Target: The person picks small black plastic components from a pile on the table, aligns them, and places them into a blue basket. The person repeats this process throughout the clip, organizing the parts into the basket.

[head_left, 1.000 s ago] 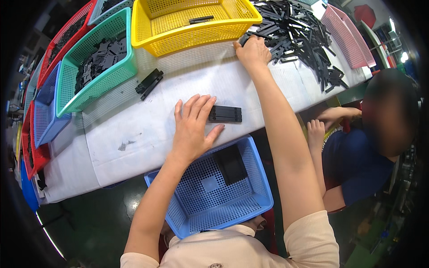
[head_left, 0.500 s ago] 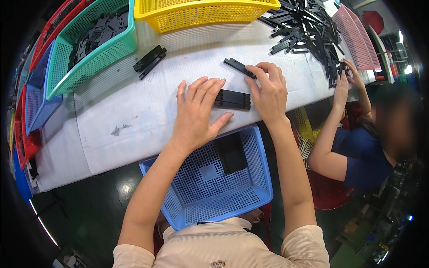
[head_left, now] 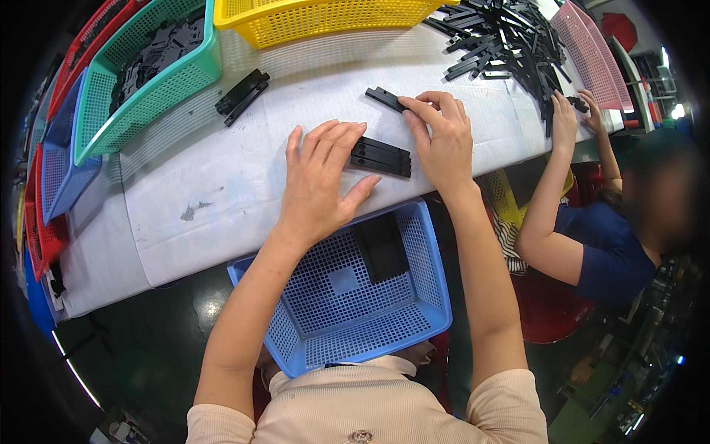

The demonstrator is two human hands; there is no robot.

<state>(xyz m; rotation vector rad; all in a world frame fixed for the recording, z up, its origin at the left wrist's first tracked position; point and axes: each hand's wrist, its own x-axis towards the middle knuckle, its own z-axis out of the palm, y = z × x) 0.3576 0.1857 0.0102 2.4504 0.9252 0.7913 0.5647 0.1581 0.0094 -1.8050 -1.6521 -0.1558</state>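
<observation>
My right hand (head_left: 446, 140) pinches the near end of a narrow black plastic bar (head_left: 383, 98) between thumb and fingers, at the table's middle. Just below that bar lies a row of similar black bars (head_left: 381, 157), side by side. My left hand (head_left: 318, 174) rests at the row's left end with its fingers stretched and its thumb apart. Its fingers hide part of that end, so I cannot tell whether they touch it. In the blue basket (head_left: 355, 329) under my forearms, more black bars (head_left: 381, 251) lie together against the far side.
A yellow basket (head_left: 318, 28), a green basket (head_left: 148, 103) of flat black parts and a pink basket (head_left: 592, 59) stand on the white table (head_left: 222, 163). Small black pieces (head_left: 242, 96) lie at left. A co-worker's hands (head_left: 568, 118) are beside a black bar pile (head_left: 510, 44).
My view has shifted slightly. My right hand still pinches the bar, and my left hand stays spread by the row. The co-worker's hands have moved a little apart.
</observation>
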